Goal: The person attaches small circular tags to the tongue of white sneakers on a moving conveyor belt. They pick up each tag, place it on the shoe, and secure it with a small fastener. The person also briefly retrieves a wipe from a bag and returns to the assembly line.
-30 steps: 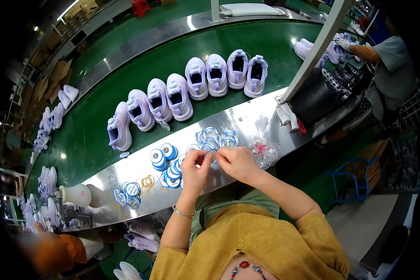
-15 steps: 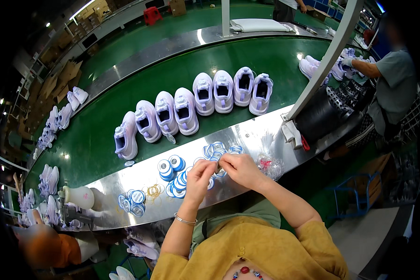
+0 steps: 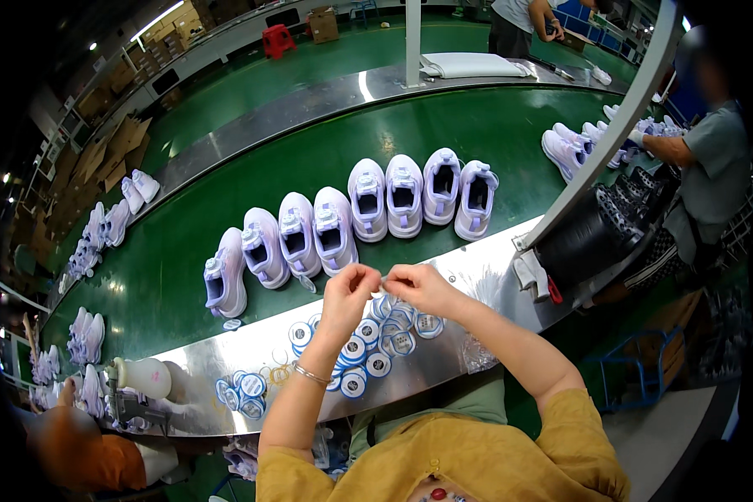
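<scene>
My left hand (image 3: 350,289) and my right hand (image 3: 420,287) meet fingertip to fingertip above the metal ledge. Both are closed in a pinch; what sits between them is too small to make out. Below them lie round blue-and-white tags (image 3: 368,330) in loose heaps. Another cluster of round tags (image 3: 244,391) is to the left, beside a tangle of thin yellowish loops (image 3: 278,368). Beyond my hands, several pale lilac sneakers (image 3: 335,224) stand in a row on the green belt. One small tag (image 3: 232,325) lies by the leftmost shoe.
Clear plastic strands (image 3: 478,356) lie right of the tags. A slanted metal post (image 3: 598,155) rises at the right, near a black drum-like container (image 3: 581,234). A co-worker (image 3: 711,159) handles shoes there. A whitish container (image 3: 146,378) stands at the ledge's left end; another person (image 3: 84,448) sits nearby.
My hands have moved away from my body, closer to the shoe row, still pinched together. The view has shifted, so more of the tag heap shows beneath them.
</scene>
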Motion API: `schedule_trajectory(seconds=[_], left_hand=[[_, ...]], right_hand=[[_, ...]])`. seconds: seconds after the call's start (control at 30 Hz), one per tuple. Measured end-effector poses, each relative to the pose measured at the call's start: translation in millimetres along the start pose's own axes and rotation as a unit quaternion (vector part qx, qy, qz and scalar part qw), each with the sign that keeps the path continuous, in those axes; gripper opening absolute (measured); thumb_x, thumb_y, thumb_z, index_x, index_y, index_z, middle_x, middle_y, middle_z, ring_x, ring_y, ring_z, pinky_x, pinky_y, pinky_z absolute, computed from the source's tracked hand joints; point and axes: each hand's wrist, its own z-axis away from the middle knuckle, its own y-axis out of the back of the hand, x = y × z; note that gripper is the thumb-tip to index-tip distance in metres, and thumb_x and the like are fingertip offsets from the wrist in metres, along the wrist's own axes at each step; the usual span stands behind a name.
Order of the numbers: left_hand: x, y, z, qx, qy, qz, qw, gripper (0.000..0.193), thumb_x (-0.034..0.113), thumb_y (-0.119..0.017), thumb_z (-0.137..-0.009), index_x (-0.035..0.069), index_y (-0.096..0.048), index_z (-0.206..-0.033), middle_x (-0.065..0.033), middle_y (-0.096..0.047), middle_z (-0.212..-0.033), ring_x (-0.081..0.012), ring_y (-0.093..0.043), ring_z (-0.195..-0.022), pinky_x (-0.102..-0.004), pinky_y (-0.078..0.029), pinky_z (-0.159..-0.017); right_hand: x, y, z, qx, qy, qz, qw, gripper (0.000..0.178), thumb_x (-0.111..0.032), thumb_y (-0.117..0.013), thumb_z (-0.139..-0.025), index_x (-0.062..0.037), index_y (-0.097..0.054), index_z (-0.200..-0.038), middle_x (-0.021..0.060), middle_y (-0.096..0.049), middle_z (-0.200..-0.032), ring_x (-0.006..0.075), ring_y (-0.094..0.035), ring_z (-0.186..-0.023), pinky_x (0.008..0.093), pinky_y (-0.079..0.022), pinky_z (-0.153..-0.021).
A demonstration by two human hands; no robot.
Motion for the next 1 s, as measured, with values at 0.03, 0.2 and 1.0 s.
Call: schedule_trajectory(seconds=[0.03,0.2,1.0], left_hand=[[-6.0,2.6,-16.7,0.017,-0.004,0.005,1.0,0.015,0.012,-0.056,-0.093,-0.002,-0.061,-0.096,-0.0058,-0.064,-0.086,-0.0108,-0.06,-0.079,-0.0227,-0.048,-0.067],[-49.7,-5.6,-104.1,0.129,0.031,0.005,0.991,0.026,0.005,-0.053,-0.092,-0.007,-0.049,-0.115,-0.0154,-0.062,-0.097,-0.0187,-0.064,-0.084,-0.0273,-0.055,-0.069],[-48.8,32.8,-121.9,0.214,-0.098,-0.129,0.963,0.006,0.004,-0.056,-0.092,-0.001,-0.057,-0.089,-0.0058,-0.063,-0.079,-0.009,-0.06,-0.064,-0.0201,-0.048,-0.049]], right_hand=[[7.1,4.9,-11.0,0.024,0.001,0.016,1.0,0.017,-0.017,-0.062,-0.086,0.0001,-0.062,-0.083,0.0109,-0.059,-0.062,0.0135,-0.052,-0.055,0.0308,-0.041,-0.053],[39.1,21.5,-63.0,0.129,-0.045,0.139,0.981,0.018,-0.017,-0.062,-0.086,0.0006,-0.063,-0.08,0.012,-0.062,-0.067,0.0199,-0.058,-0.058,0.0328,-0.044,-0.055],[51.0,-6.0,-131.7,0.119,0.102,0.199,0.967,0.023,-0.011,-0.046,-0.091,0.0006,-0.053,-0.11,0.0212,-0.065,-0.094,0.0426,-0.062,-0.081,0.0494,-0.049,-0.068]])
